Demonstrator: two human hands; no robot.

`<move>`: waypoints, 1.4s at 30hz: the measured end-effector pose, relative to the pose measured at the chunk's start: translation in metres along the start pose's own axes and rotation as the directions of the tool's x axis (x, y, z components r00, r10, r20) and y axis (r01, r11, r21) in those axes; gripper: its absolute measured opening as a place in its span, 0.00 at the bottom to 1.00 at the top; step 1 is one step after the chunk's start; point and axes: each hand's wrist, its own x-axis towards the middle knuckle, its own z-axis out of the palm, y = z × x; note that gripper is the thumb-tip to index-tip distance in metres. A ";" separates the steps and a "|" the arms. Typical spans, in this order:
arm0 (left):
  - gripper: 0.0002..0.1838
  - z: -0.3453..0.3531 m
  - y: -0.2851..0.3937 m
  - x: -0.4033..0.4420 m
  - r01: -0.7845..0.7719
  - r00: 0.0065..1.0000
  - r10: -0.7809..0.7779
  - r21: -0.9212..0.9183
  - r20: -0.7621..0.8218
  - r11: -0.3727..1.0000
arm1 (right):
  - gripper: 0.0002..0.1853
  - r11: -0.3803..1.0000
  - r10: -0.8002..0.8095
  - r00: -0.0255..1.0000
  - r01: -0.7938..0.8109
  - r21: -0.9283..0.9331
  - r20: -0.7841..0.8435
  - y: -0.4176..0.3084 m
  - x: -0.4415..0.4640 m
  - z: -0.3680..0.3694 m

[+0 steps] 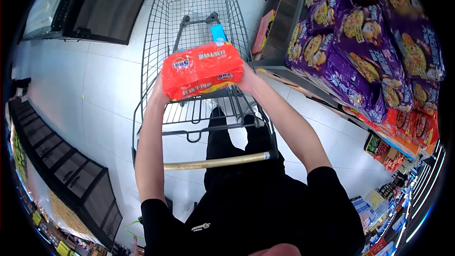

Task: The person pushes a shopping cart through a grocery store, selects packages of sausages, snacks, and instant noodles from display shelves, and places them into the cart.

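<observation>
A red multipack of packaged food (201, 71), with white and yellow print, is held level over the shopping cart (196, 165). My left hand (161, 87) grips its left end, the fingers partly hidden behind the pack. At the right end my right hand (247, 79) is closed round the pack, its fingers mostly out of sight. Beneath and beyond the pack the cart's dark wire basket shows, with a blue card (218, 33) near its right side. The cart's pale handle bar lies close in front of my body.
Purple food packs (360, 42) are piled on a shelf at the right, with red packs (411, 125) below them. Black cabinets (71, 175) stand at the lower left. A dark case (111, 2) is at the upper left, and pale floor tiles (106, 80) lie between.
</observation>
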 end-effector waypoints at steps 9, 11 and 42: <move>0.22 -0.045 -0.031 0.069 0.269 0.963 -0.269 -0.016 0.009 0.963 | 0.21 0.974 0.172 0.934 -0.208 -0.086 -0.312 0.047 0.044 -0.012; 0.21 -0.047 -0.027 0.081 0.264 0.964 -0.259 0.067 -0.064 0.962 | 0.18 0.990 0.107 0.946 -0.130 -0.053 -0.307 0.062 0.071 -0.019; 0.24 -0.104 -0.010 0.312 0.075 0.988 -0.018 0.373 -0.154 0.925 | 0.20 0.997 0.005 0.934 -0.030 -0.066 -0.358 0.078 0.299 -0.054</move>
